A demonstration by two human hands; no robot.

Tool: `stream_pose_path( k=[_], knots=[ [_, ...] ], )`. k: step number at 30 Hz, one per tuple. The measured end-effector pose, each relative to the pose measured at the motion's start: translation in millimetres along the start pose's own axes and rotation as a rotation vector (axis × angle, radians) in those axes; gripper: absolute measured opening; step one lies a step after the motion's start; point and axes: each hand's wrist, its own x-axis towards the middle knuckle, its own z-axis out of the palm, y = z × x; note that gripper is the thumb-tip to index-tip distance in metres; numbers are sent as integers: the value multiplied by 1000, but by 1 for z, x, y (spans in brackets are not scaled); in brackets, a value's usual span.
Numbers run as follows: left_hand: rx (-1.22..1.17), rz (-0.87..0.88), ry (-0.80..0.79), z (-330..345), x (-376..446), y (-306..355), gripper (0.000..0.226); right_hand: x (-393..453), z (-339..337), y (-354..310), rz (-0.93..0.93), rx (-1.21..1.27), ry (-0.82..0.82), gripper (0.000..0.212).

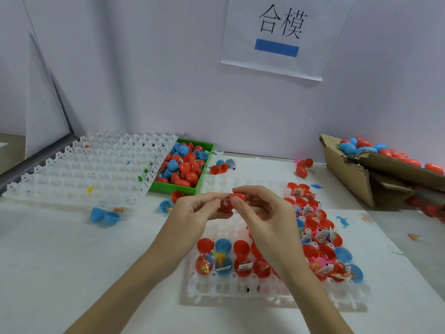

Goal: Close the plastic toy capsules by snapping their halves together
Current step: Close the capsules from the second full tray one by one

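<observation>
A red capsule is held in the air above the white tray, between both hands. My left hand grips its lower half from the left. My right hand pinches its upper half from the right, thumb on the near side. Whether the two halves are fully joined is hidden by my fingers. The tray below holds several open red and blue capsule halves with small wrapped toys inside.
A green bin of closed red and blue capsules stands behind the hands. An empty white tray lies at the left. A cardboard box with capsules sits at the right. Loose blue halves lie on the table.
</observation>
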Motion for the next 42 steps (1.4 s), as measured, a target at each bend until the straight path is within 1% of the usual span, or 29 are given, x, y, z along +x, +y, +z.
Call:
stream_pose_path(
  k=[3,7,11,13,15,16,19,22,26,29,34,36,39,41,42],
  knots=[
    [40,62,48,2,-2,-1,26,-1,0,-3,-22,19,-29,20],
    [-1,98,86,1,-3,-1,26,-3,3,-4,-32,7,-31,23],
    [-99,67,143,3,-5,1,23,-4,4,-7,-35,6,-42,24],
    [-141,67,170,2,-5,2,27,-4,5,-10,-101,-68,-57,24],
    [-157,93,179,1,-4,3,36,-4,7,-12,-143,-118,-47,27],
    [-164,103,182,0,-4,4,37,-4,7,-12,-131,-94,-28,28],
    [-155,144,153,1,-4,7,30,-4,6,-9,-117,-10,33,27],
    [-98,210,99,4,-7,10,35,-2,1,-10,-86,83,72,26],
    [44,348,134,5,-8,11,32,-3,0,-14,-14,210,36,27],
    [88,435,152,6,-8,10,32,-5,2,-18,14,296,32,27],
    [106,495,199,8,-11,12,34,-8,1,-21,5,392,12,26],
    [88,488,217,8,-12,12,33,-10,3,-22,-36,373,23,26],
    [26,444,238,9,-13,12,30,-11,6,-20,-109,230,31,29],
    [-44,383,241,10,-13,14,28,-12,7,-16,-154,103,-7,36],
    [-85,352,236,9,-12,15,28,-13,9,-15,-176,31,-29,43]
  ],
)
